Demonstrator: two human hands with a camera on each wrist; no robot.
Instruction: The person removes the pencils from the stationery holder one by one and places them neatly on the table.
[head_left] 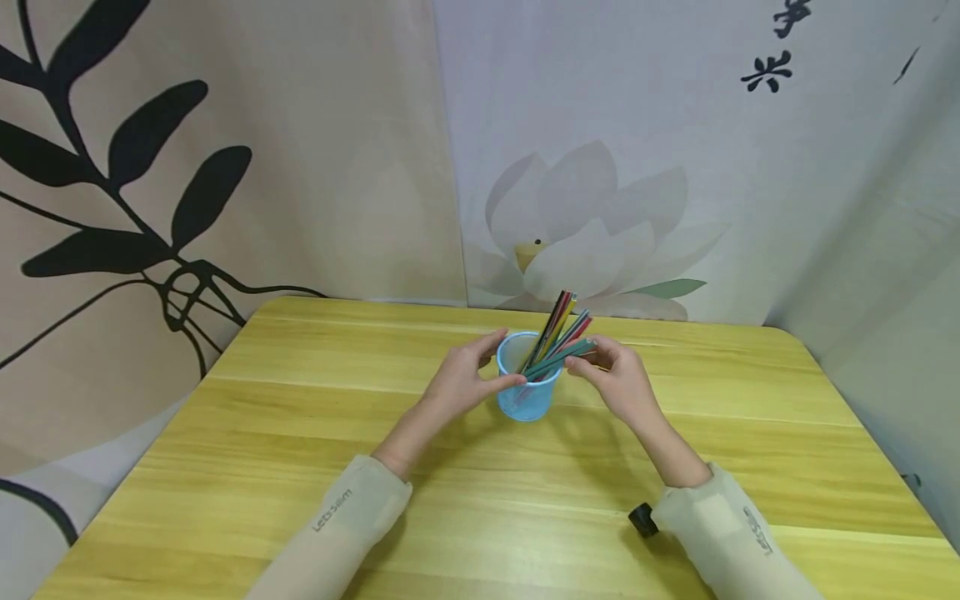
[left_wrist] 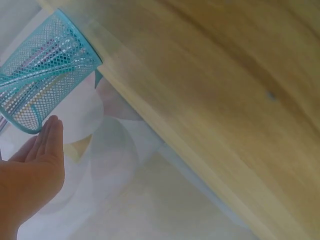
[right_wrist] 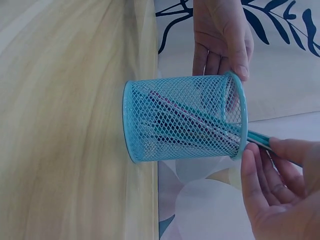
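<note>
A light blue wire-mesh pen holder (head_left: 527, 407) stands upright on the table, with several coloured pencils (head_left: 558, 323) leaning out of it to the right. My left hand (head_left: 459, 379) holds the holder at its left side, the thumb along the near rim and the fingers round the far side. With thumb and fingers, my right hand (head_left: 621, 382) pinches several green pencils (right_wrist: 258, 138) just beyond the rim; their lower ends lie inside the holder. Through the mesh wall (right_wrist: 131, 120) more pencils show. Only part of the left hand (left_wrist: 37, 170) appears in the left wrist view, beside the rim.
Beneath everything is a wood-grain table (head_left: 480, 517). Behind it hangs a pale curtain (head_left: 337, 167) printed with dark leaves and a lotus. A small black object (head_left: 642, 520) sits at the right sleeve's cuff.
</note>
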